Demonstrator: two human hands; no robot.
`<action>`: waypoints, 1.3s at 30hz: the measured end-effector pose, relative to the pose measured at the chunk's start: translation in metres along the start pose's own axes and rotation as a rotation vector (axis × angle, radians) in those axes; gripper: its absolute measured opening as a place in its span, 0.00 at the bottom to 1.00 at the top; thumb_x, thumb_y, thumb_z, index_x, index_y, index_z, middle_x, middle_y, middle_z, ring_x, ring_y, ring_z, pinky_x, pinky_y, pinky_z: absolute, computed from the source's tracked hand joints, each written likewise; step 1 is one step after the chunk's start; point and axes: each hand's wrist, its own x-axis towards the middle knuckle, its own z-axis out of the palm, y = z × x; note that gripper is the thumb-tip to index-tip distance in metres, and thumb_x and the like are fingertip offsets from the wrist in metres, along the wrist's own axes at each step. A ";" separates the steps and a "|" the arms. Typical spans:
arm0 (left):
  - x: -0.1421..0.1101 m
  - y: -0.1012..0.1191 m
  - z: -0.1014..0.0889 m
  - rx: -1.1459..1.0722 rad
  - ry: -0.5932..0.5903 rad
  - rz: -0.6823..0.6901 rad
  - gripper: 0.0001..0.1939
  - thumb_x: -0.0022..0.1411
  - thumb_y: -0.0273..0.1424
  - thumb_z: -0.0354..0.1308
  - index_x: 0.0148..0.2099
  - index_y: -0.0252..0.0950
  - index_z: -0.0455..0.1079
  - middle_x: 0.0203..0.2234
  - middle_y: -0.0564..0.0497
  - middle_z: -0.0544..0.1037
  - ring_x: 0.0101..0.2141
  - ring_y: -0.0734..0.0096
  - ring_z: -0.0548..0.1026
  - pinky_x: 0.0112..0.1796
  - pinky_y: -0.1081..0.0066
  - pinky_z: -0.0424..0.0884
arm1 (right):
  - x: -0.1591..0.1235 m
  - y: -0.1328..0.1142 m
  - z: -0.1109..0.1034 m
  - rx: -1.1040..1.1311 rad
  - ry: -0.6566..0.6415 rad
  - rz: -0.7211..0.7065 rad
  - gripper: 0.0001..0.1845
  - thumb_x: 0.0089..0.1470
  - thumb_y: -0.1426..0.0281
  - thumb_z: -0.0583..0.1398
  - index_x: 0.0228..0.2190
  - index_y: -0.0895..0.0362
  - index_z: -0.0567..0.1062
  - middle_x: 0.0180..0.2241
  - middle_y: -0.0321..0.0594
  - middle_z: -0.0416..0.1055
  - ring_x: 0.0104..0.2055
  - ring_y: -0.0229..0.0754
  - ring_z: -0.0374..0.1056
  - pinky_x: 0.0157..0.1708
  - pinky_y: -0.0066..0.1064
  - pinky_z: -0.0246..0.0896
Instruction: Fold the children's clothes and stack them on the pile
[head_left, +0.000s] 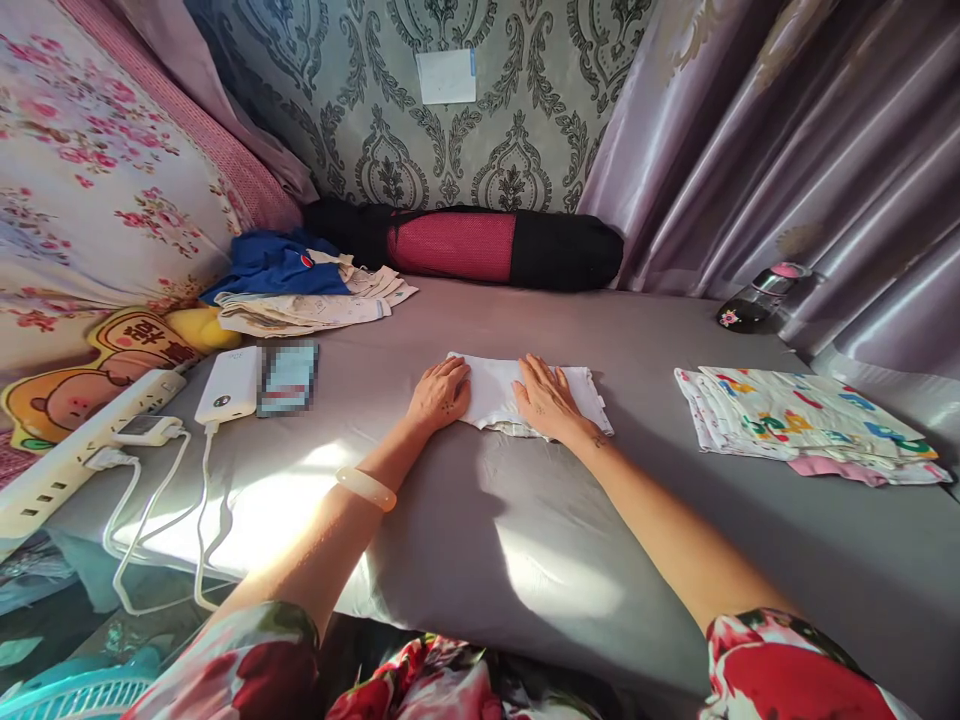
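Note:
A folded white cloth (495,392) lies on the grey bed sheet (465,520) in the middle of the view. My left hand (439,393) rests flat on its left end, fingers together and stretched out. My right hand (546,397) lies flat on its right half, fingers spread. Both press the cloth down and neither grips it. A pale bangle (366,488) sits on my left wrist.
Folded printed cloths (806,420) lie at the right. A pile of blue and beige clothes (300,285) is at the back left, a black and pink roll bag (480,245) against the wall. A power bank (227,384), phone (288,377) and power strip (82,440) sit at the left edge.

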 end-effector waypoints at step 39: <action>0.006 -0.023 0.013 -0.219 0.225 -0.322 0.15 0.61 0.25 0.49 0.47 0.34 0.72 0.41 0.44 0.78 0.44 0.61 0.75 0.48 0.64 0.71 | 0.022 -0.050 0.018 -0.010 0.037 -0.042 0.28 0.67 0.65 0.43 0.62 0.66 0.61 0.66 0.55 0.57 0.68 0.55 0.47 0.66 0.53 0.34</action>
